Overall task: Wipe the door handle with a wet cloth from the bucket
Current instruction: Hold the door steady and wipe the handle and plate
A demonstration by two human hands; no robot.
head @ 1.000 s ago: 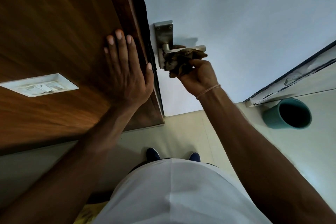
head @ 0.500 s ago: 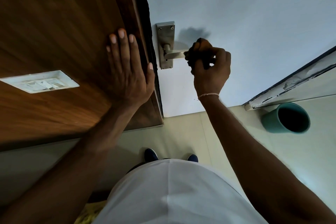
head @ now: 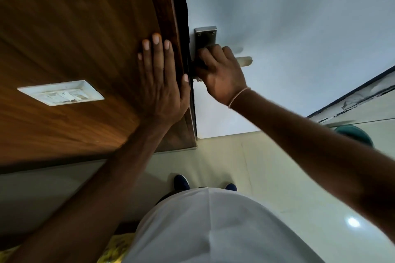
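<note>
A white switch plate (head: 61, 92) sits on the brown wood panel (head: 74, 28), well to the left of the left hand (head: 162, 83); no writing on it can be read. The left hand lies flat and spread on that panel, fingers pointing up the frame, gripping nothing, its thumb at the dark door edge (head: 188, 53).

Just right of that thumb, the right hand (head: 222, 74) is curled over the inner end of the door handle (head: 244, 61), against the metal backplate (head: 205, 35) on the white door (head: 299, 28). The cloth is hidden under the fingers, so what the hand clenches besides the lever cannot be told. The lever's long axis runs sideways across the frame, its free end pointing right, out past the knuckles; the backplate runs up and down. No brand mark shows on the metal.

Beyond the right forearm, low and far right, the rim of the teal bucket (head: 354, 132) peeks out on the pale floor (head: 267, 166).
</note>
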